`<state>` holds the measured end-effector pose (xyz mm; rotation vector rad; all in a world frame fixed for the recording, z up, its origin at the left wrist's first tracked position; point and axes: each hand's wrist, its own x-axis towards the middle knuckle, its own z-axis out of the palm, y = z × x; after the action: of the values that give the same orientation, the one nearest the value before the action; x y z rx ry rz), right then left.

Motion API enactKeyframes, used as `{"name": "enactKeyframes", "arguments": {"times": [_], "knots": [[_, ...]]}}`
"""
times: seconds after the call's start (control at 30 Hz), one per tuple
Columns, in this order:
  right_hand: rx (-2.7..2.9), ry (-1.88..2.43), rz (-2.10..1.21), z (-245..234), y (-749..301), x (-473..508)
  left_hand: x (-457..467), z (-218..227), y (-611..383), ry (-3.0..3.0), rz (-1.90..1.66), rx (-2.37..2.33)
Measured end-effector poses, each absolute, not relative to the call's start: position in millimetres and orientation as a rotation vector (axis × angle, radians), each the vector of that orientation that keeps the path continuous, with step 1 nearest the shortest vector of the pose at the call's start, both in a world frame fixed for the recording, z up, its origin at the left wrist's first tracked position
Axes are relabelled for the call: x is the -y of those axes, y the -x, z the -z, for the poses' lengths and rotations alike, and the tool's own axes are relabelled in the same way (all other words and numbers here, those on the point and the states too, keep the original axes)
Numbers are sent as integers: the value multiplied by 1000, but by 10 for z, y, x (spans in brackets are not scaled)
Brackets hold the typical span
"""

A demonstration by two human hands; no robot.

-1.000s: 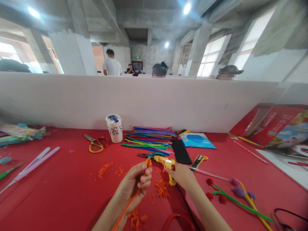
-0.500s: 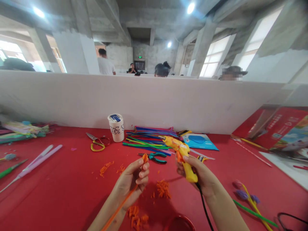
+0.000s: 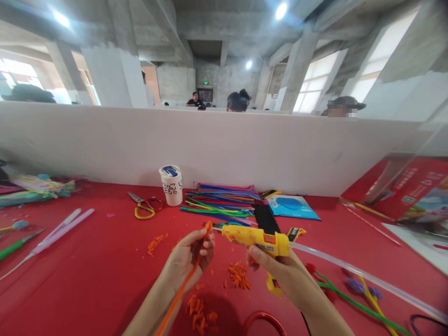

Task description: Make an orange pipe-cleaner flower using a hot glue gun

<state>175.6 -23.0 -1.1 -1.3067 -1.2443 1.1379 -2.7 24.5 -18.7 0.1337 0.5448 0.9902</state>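
My left hand (image 3: 193, 252) pinches an orange pipe cleaner (image 3: 184, 285) whose upper end forms a small orange tip (image 3: 209, 227) between thumb and fingers. The rest of the stem trails down along my left forearm. In my right hand (image 3: 271, 263) is a yellow hot glue gun (image 3: 245, 235), held by its handle and lying level. Its nozzle points left and is right beside the orange tip; whether they touch I cannot tell. A long clear glue stick (image 3: 350, 273) sticks out of its back. Cut orange pieces (image 3: 239, 275) lie on the red table below.
Behind my hands lie bundled coloured pipe cleaners (image 3: 219, 200), a black phone-like slab (image 3: 266, 218), a blue packet (image 3: 294, 207), a white cup (image 3: 171, 186) and scissors (image 3: 143, 209). Pipe-cleaner flowers (image 3: 360, 285) are at right, a red ring-shaped rim (image 3: 265, 317) at front. A white partition (image 3: 224, 149) closes the back.
My right hand has turned the glue gun from tilted up to level and brought its nozzle left to the orange tip. My left hand keeps its pinch, nearly in place.
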Motion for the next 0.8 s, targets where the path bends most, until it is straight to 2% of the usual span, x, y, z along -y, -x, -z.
{"name": "enactKeyframes", "arguments": {"times": [0.8], "knots": [[1346,1481,-1136,-43,-1702,212,-222,181,3,-103,-986,-543]]}}
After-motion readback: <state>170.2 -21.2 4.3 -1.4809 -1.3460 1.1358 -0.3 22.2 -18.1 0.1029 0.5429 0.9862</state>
